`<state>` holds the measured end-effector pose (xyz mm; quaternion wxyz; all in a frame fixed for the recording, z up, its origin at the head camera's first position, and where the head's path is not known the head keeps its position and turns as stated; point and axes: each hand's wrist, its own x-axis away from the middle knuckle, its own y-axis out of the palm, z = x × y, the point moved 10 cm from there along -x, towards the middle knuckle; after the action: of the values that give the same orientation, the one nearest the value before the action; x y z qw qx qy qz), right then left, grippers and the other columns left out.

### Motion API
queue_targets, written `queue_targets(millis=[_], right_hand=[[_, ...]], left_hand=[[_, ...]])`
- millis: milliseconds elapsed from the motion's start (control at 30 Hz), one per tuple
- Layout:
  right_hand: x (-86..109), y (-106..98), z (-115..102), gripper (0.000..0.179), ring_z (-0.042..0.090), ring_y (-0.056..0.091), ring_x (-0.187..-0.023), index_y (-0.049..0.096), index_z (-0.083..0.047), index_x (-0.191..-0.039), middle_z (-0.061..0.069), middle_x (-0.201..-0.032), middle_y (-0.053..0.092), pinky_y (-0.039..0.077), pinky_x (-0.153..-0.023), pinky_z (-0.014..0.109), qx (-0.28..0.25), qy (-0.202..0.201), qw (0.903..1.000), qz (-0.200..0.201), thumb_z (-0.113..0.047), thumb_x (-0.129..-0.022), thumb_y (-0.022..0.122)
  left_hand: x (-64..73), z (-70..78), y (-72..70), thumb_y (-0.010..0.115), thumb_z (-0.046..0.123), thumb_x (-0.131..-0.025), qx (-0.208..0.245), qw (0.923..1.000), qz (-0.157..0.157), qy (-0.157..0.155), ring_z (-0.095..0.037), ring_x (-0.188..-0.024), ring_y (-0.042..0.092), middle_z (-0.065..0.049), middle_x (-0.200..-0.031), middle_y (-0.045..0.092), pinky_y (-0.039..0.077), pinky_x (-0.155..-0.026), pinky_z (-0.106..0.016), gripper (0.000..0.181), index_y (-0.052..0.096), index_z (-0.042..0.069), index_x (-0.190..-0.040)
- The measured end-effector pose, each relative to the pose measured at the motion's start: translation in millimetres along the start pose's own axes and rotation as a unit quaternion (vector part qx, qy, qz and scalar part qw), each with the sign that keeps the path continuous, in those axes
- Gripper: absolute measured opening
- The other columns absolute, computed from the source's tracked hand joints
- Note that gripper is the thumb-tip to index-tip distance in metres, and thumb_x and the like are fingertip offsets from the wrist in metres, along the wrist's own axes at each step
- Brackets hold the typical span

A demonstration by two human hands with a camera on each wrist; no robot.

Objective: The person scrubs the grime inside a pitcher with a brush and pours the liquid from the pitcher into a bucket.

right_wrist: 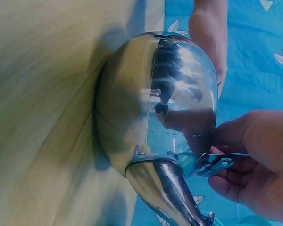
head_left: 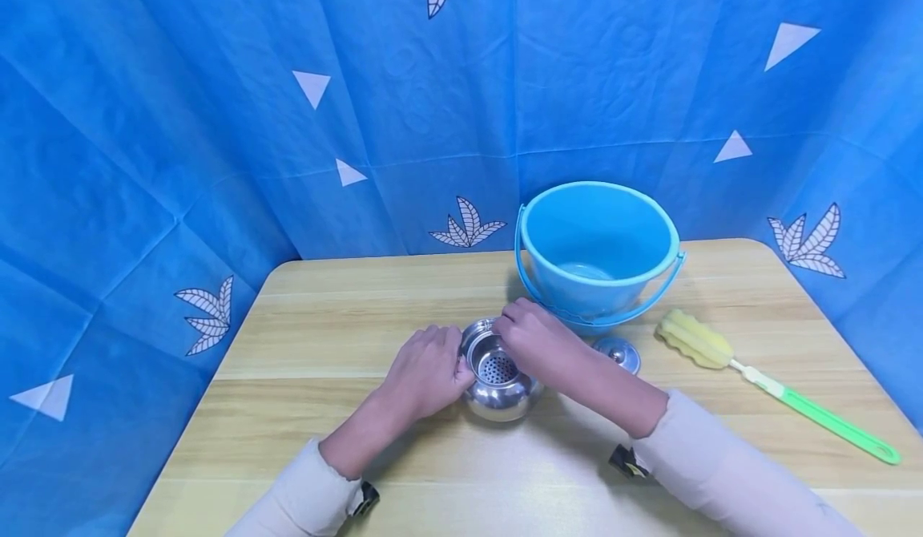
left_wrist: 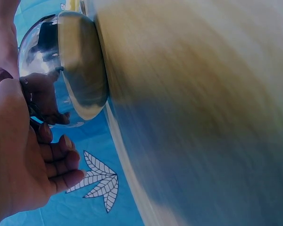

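Note:
A round, shiny steel teapot (head_left: 501,403) stands upright on the table with its top uncovered. Inside its mouth sits a perforated strainer (head_left: 497,369). My left hand (head_left: 425,369) grips the teapot at its left side, thumb by the rim and fingers curled near a dark metal part seen in the left wrist view. On the far right side, my right hand (head_left: 541,338) pinches a flat, shiny metal piece (right_wrist: 212,165) at the teapot's upper edge, close above the spout (right_wrist: 165,186). The steel lid (head_left: 618,354) lies on the table beyond my right forearm.
A light blue bucket (head_left: 598,300) with its handle down stands behind the teapot, near the back edge. To the right lies a yellow sponge brush (head_left: 695,341) with a green handle. Blue patterned cloth (head_left: 404,120) hangs around the wooden table (head_left: 310,361).

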<state>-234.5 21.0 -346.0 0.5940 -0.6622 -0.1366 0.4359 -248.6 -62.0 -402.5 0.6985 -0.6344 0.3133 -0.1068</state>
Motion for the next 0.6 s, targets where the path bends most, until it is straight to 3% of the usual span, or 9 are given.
queue_targets(millis=[600], right_hand=[[-7.6, 12.1, -4.1, 0.015, 0.019, 0.049, -0.069, 0.066, -0.003, -0.085, 0.007, -0.077, 0.059, 0.042, -0.063, 0.028, 0.075, -0.002, 0.9967, -0.03, -0.003, -0.07, 0.063]], left_hand=[[0.5, -1.3, 3.1, 0.043, 0.037, -0.073, 0.006, 1.0, -0.001, 0.001, -0.013, -0.06, 0.035, 0.005, -0.064, 0.038, 0.032, -0.057, -0.026, 0.027, 0.043, 0.012, -0.081]])
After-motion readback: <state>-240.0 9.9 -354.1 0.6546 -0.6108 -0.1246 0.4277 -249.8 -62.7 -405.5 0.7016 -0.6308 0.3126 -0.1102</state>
